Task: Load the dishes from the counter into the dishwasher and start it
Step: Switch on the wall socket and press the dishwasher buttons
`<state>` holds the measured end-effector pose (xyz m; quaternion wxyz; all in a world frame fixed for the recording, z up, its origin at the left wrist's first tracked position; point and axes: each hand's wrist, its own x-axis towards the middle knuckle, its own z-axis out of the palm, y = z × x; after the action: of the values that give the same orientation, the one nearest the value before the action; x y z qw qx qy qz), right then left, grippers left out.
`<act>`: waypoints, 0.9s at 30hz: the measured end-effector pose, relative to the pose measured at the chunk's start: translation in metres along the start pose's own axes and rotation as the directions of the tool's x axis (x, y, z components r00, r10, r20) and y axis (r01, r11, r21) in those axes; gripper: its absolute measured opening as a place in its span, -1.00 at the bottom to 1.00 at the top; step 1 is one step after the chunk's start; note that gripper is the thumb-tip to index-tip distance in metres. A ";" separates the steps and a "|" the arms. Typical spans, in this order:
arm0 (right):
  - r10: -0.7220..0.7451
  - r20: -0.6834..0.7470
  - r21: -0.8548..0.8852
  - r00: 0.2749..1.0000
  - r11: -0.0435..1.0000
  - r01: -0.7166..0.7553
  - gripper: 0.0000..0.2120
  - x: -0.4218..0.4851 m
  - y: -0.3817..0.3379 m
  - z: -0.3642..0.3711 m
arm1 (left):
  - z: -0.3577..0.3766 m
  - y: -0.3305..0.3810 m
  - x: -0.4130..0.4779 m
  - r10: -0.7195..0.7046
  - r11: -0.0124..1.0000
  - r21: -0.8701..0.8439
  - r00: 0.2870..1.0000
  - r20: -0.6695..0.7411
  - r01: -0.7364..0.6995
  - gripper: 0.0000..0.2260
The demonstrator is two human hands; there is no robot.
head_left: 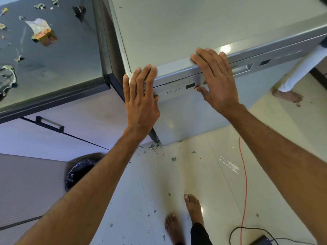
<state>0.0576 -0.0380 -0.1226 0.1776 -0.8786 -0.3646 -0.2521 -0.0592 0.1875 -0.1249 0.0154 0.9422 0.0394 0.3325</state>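
A silver dishwasher (203,29) stands in front of me with its door closed. Its control strip (174,90) with small buttons and a dark display runs along the door's top edge. My left hand (141,96) lies flat with straight fingers over the left end of that strip and the top front corner. My right hand (215,75) is spread flat over the door's top edge, its thumb beside the display. No dishes are in sight.
A dark counter (53,55) on the left holds a torn wrapper (43,32) and scraps. Below it is a drawer handle (49,124). A bin with a black bag (79,170), a red cable (245,174), my bare feet, and another person's foot (287,96) are on the littered floor.
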 end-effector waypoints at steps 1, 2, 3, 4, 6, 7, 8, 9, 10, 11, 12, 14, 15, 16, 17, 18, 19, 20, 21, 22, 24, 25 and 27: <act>0.003 -0.001 0.000 1.000 1.000 -0.003 -0.28 -0.001 0.000 0.000 | 0.000 0.001 0.000 -0.009 1.000 0.001 1.000 -0.006 0.009 -0.26; 0.004 -0.001 -0.002 1.000 1.000 -0.004 -0.28 -0.002 0.000 0.001 | 0.000 0.003 -0.001 -0.014 1.000 0.004 1.000 -0.007 0.014 -0.26; 0.003 -0.004 -0.004 1.000 1.000 -0.003 -0.29 -0.003 0.000 0.001 | 0.000 0.003 -0.001 -0.015 1.000 0.008 1.000 -0.007 0.015 -0.27; 0.000 -0.007 -0.005 1.000 1.000 0.000 -0.29 -0.003 0.001 0.001 | 0.000 0.004 -0.001 -0.014 1.000 0.013 1.000 -0.006 0.014 -0.27; -0.013 -0.008 -0.017 1.000 1.000 0.012 -0.27 -0.003 0.003 0.001 | 0.000 0.003 -0.002 -0.004 1.000 0.018 1.000 -0.005 0.004 -0.29; -0.021 -0.011 -0.021 1.000 1.000 0.021 -0.26 -0.003 0.005 0.001 | 0.000 0.002 -0.002 0.001 1.000 0.021 1.000 -0.003 -0.001 -0.29; -0.026 -0.018 -0.019 0.999 0.999 0.026 -0.25 -0.003 0.005 0.002 | 0.000 0.002 -0.002 0.000 1.000 0.025 1.000 -0.002 0.000 -0.29; -0.025 -0.030 -0.009 0.999 1.000 0.025 -0.25 -0.004 0.006 0.003 | 0.002 0.003 -0.003 -0.009 1.000 0.027 1.000 -0.003 0.009 -0.28; -0.016 -0.051 0.004 0.999 1.000 0.016 -0.25 -0.006 0.006 0.005 | 0.004 0.005 -0.005 -0.023 0.999 0.024 1.000 -0.007 0.024 -0.27; 0.000 -0.078 0.020 0.997 1.000 0.001 -0.25 -0.009 0.006 0.007 | 0.007 0.008 -0.007 -0.038 0.999 0.019 0.999 -0.015 0.038 -0.25; 0.017 -0.105 0.036 0.994 0.999 -0.014 -0.25 -0.012 0.005 0.010 | 0.011 0.010 -0.010 -0.051 0.999 0.013 0.998 -0.027 0.052 -0.23; 0.034 -0.153 0.059 0.988 0.998 -0.025 -0.26 -0.018 0.005 0.017 | 0.021 0.015 -0.013 -0.076 0.997 -0.006 0.995 -0.067 0.076 -0.19; 0.036 -0.170 0.069 0.985 0.997 -0.025 -0.28 -0.020 0.006 0.020 | 0.025 0.015 -0.013 -0.088 0.996 -0.017 0.992 -0.090 0.087 -0.17; 0.038 -0.182 0.081 0.983 0.996 -0.024 -0.29 -0.021 0.007 0.023 | 0.029 0.016 -0.013 -0.095 0.995 -0.028 0.989 -0.117 0.093 -0.16; 0.036 -0.190 0.089 0.981 0.996 -0.020 -0.30 -0.022 0.009 0.026 | 0.032 0.017 -0.012 -0.097 0.995 -0.033 0.984 -0.148 0.093 -0.16; 0.032 -0.194 0.094 0.981 0.995 -0.014 -0.30 -0.023 0.010 0.028 | 0.033 0.018 -0.012 -0.094 0.995 -0.031 0.980 -0.177 0.090 -0.15; 0.025 -0.198 0.094 0.980 0.996 -0.007 -0.29 -0.023 0.012 0.029 | 0.035 0.019 -0.011 -0.089 0.996 -0.027 0.975 -0.206 0.085 -0.15; 0.019 -0.203 0.090 0.979 0.996 0.000 -0.28 -0.023 0.013 0.031 | 0.036 0.020 -0.010 -0.084 0.996 -0.025 0.970 -0.230 0.081 -0.15; 0.014 -0.208 0.086 0.978 0.996 0.004 -0.26 -0.023 0.014 0.032 | 0.037 0.021 -0.010 -0.083 0.997 -0.024 0.965 -0.248 0.079 -0.15; 0.008 -0.212 0.081 0.977 0.997 0.009 -0.24 -0.024 0.015 0.034 | 0.038 0.021 -0.009 -0.084 0.996 -0.024 0.962 -0.260 0.080 -0.14; 0.003 -0.223 0.078 0.975 0.997 0.015 -0.21 -0.024 0.015 0.035 | 0.040 0.023 -0.009 -0.088 0.996 -0.019 0.957 -0.278 0.086 -0.12; 0.005 -0.229 0.080 0.973 0.997 0.014 -0.21 -0.024 0.015 0.036 | 0.041 0.023 -0.009 -0.089 0.996 -0.018 0.955 -0.283 0.087 -0.11; 0.013 -0.239 0.089 0.971 0.996 0.009 -0.24 -0.024 0.013 0.036 | 0.042 0.025 -0.009 -0.094 0.996 -0.018 0.954 -0.285 0.092 -0.09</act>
<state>0.0642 -0.0418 -0.1673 0.2595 -0.8334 -0.3506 -0.3394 -0.0385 0.1617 -0.1620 0.0273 0.8815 0.0848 0.4638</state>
